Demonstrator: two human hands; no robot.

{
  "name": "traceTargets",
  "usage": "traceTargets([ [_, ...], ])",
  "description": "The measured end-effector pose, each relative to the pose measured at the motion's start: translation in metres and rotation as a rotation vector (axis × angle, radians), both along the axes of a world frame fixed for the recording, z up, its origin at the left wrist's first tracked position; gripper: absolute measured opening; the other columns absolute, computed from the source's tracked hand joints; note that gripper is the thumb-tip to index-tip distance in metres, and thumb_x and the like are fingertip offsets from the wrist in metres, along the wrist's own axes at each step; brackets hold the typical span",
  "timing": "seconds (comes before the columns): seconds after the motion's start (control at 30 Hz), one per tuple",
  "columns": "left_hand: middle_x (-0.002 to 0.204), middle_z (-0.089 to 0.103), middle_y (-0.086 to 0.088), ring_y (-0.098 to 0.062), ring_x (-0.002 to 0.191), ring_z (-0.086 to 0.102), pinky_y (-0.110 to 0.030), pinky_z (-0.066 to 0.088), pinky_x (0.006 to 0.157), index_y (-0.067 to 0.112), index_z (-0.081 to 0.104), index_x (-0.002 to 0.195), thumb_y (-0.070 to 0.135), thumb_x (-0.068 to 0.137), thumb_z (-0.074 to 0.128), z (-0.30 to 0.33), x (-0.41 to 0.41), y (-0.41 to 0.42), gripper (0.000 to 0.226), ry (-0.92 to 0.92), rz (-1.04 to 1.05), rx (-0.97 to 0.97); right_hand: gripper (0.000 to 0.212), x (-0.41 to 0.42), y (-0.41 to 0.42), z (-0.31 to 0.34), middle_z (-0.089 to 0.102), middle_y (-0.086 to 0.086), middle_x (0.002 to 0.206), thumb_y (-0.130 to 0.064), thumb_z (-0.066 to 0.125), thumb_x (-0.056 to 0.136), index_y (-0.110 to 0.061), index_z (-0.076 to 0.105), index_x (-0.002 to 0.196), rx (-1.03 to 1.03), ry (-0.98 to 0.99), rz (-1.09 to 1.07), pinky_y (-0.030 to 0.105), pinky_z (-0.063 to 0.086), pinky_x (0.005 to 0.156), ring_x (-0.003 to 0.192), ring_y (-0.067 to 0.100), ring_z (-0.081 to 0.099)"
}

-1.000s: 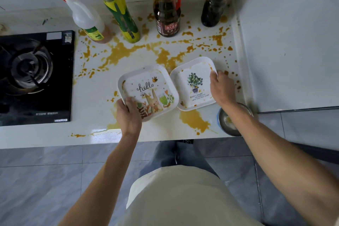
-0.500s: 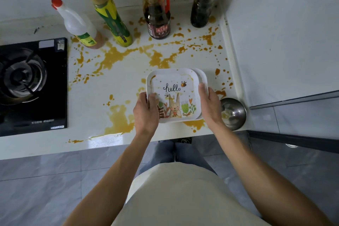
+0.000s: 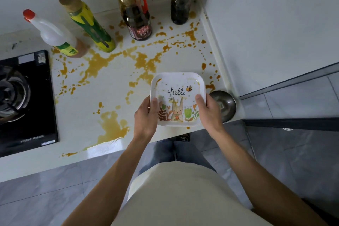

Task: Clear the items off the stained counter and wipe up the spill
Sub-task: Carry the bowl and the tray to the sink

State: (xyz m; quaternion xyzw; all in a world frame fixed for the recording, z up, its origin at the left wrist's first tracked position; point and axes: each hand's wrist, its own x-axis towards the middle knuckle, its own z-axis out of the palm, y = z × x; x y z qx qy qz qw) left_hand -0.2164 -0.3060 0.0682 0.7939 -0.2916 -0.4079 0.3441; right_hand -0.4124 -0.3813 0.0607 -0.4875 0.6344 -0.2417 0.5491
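Observation:
A square white plate point(image 3: 177, 86) with a "hello" rabbit print lies on top of a second plate, which it hides almost fully. My left hand point(image 3: 146, 115) grips the stack's left edge and my right hand point(image 3: 208, 111) grips its right edge, near the counter's front edge. Orange-brown spill point(image 3: 102, 62) is splashed across the white counter point(image 3: 88, 101), with a large puddle point(image 3: 111, 126) at the front. Behind stand a white squeeze bottle point(image 3: 55, 35), a yellow-green bottle point(image 3: 89, 24), a dark sauce bottle point(image 3: 135, 11) and a clear bottle point(image 3: 180, 0) of dark liquid.
A black gas stove point(image 3: 23, 101) fills the counter's left side. A small steel bowl point(image 3: 224, 105) sits at the front right corner, just right of my right hand. A raised white surface point(image 3: 266, 24) borders the counter on the right. Grey tiled floor lies below.
The two plates lay side by side one second ago. I slid the rabbit plate on top of the plant plate, and both hands now hold the stack near the counter's front edge.

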Motion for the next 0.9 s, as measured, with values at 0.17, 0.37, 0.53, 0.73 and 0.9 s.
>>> traceTargets([
  [0.17,0.094,0.080,-0.001,-0.024,0.083,0.077,-0.038,0.063,0.073,0.027,0.074,0.106,0.041,0.113,0.037,-0.005,-0.008,-0.019,0.040,0.288,0.088,0.034,0.019,-0.048,0.015,0.007,0.077,-0.019,0.102,-0.041,0.050,0.107,-0.041,0.068,0.106,0.036,-0.024,-0.118,0.020,0.060,0.066,0.092,0.003,0.075],
  [0.37,0.097,0.080,-0.004,-0.031,0.091,0.077,-0.048,0.064,0.084,0.018,0.073,0.110,0.030,0.103,0.060,-0.025,-0.045,-0.052,0.019,0.320,-0.108,0.199,0.022,-0.108,0.051,0.013,0.078,-0.016,0.106,-0.045,0.047,0.105,-0.048,0.070,0.104,0.068,0.031,-0.281,0.025,0.062,0.067,0.093,0.003,0.076],
  [0.53,0.113,0.073,-0.002,-0.022,0.095,0.075,-0.044,0.064,0.085,0.019,0.066,0.125,0.035,0.097,0.070,-0.037,-0.084,-0.076,0.033,0.310,-0.258,0.279,0.024,-0.143,0.083,0.006,0.078,-0.011,0.106,-0.047,0.048,0.107,-0.042,0.071,0.105,0.118,0.066,-0.411,0.037,0.064,0.077,0.095,0.009,0.076],
  [0.73,0.114,0.072,-0.005,-0.027,0.100,0.073,-0.046,0.065,0.086,0.017,0.061,0.129,0.032,0.092,0.076,-0.050,-0.116,-0.088,0.043,0.294,-0.336,0.290,0.023,-0.168,0.108,-0.002,0.078,-0.017,0.105,-0.049,0.048,0.106,-0.046,0.071,0.106,0.114,0.088,-0.536,0.029,0.061,0.073,0.095,0.004,0.075],
  [0.9,0.108,0.074,-0.006,-0.022,0.082,0.072,-0.030,0.061,0.064,0.012,0.066,0.122,0.017,0.096,0.070,-0.062,-0.124,-0.092,0.027,0.288,-0.320,0.276,0.023,-0.181,0.119,-0.005,0.077,-0.018,0.106,-0.047,0.049,0.106,-0.041,0.070,0.110,0.110,0.083,-0.597,0.019,0.059,0.064,0.094,0.001,0.074],
])
